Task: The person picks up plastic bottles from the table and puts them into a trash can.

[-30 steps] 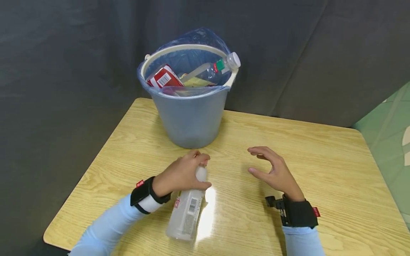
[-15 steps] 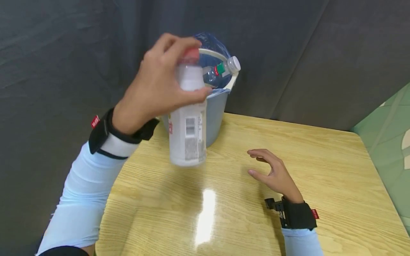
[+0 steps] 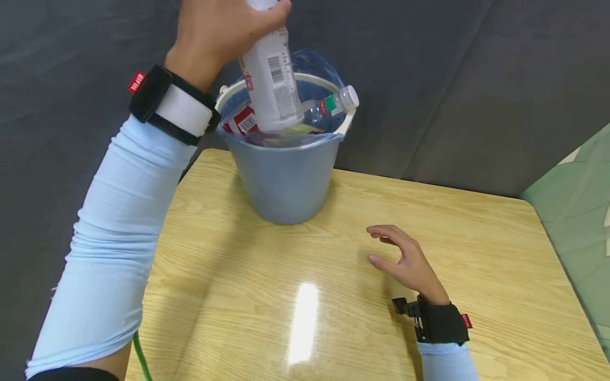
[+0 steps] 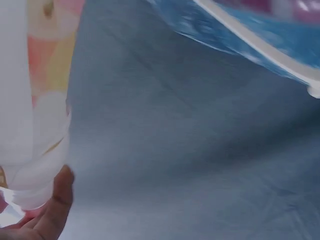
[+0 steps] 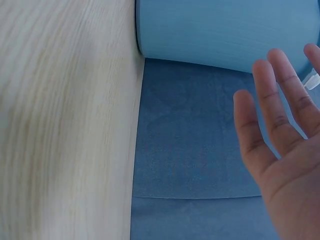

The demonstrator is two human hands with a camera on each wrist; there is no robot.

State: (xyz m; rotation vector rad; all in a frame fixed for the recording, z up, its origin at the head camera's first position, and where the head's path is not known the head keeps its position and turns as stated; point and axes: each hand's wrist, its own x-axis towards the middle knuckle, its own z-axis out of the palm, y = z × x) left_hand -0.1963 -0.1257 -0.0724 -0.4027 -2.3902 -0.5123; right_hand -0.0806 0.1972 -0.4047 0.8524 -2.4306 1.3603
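Observation:
A white plastic bottle (image 3: 274, 79) with a barcode label hangs upright, slightly tilted, in my left hand (image 3: 216, 32), which grips it near its top. Its base overlaps the mouth of the grey-blue bucket (image 3: 286, 185) in the head view; whether it touches the contents cannot be told. Fruit pictures on the bottle (image 4: 52, 60) show in the left wrist view. Inside the bucket lie a red-and-white package (image 3: 245, 121) and a clear bottle (image 3: 333, 103), whose white cap leans over the rim. My right hand (image 3: 412, 262) is held over the table at the right, its fingers loosely bent around nothing.
A blue plastic liner (image 3: 316, 66) covers the bucket's rim. The bucket stands near the far edge of a light wooden table (image 3: 357, 328). Dark cloth (image 3: 429, 95) hangs behind it. A green cord (image 3: 141, 357) shows beside my left arm.
My left hand has lifted the white bottle off the table and carried it up and forward to the bucket's mouth. The right hand has stayed nearly still.

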